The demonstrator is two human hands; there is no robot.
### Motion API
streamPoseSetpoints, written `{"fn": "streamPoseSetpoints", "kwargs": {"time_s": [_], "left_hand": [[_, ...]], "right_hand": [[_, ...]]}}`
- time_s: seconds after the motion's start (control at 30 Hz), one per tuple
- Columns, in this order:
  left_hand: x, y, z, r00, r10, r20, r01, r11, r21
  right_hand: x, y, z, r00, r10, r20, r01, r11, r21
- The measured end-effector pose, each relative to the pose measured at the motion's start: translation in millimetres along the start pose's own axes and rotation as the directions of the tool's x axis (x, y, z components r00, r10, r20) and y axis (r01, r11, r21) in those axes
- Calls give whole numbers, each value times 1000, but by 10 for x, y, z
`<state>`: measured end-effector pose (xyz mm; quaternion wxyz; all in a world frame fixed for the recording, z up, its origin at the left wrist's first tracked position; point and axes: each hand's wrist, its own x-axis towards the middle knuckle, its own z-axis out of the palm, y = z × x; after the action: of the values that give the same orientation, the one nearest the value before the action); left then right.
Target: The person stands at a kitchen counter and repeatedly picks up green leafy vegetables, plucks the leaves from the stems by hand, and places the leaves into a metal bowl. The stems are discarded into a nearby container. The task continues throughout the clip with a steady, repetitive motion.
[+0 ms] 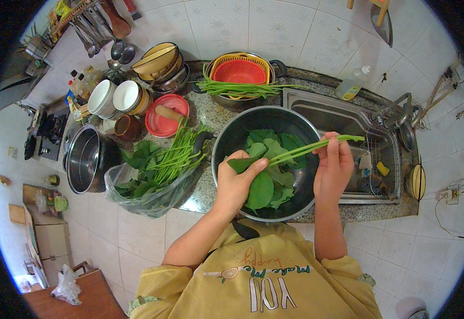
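Over a large steel bowl (226,135) of loose green leaves (266,189), both hands hold one leafy green stalk (301,150). My left hand (235,181) pinches a leaf at the stalk's lower end. My right hand (334,167) grips the stem nearer its cut end, which points right over the sink (322,114). A clear plastic bag (152,199) of leafy stalks (165,162) lies on the counter left of the bowl.
Behind are a red plate (160,125) with a wooden pestle, stacked bowls (160,64), white cups (115,97), a steel pot (85,159), and a pot with orange colanders (240,72) topped by long green stems (242,89). A dish rack (381,159) sits in the sink.
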<state>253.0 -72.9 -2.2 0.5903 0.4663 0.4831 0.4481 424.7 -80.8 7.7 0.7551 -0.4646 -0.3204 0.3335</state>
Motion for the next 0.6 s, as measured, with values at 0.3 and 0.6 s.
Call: {"fn": "streamPoseSetpoints", "kwargs": {"time_s": [0.3,0.6], "left_hand": [[-249,362,32,976,-108,189,124,990,-73],[-368,440,39,953,-29,302,79,985,-156]], "right_hand": [[60,3,-66,998,-51,-34,51,999,12],[65,122,-117,998,47,39,-51,994,102]]}}
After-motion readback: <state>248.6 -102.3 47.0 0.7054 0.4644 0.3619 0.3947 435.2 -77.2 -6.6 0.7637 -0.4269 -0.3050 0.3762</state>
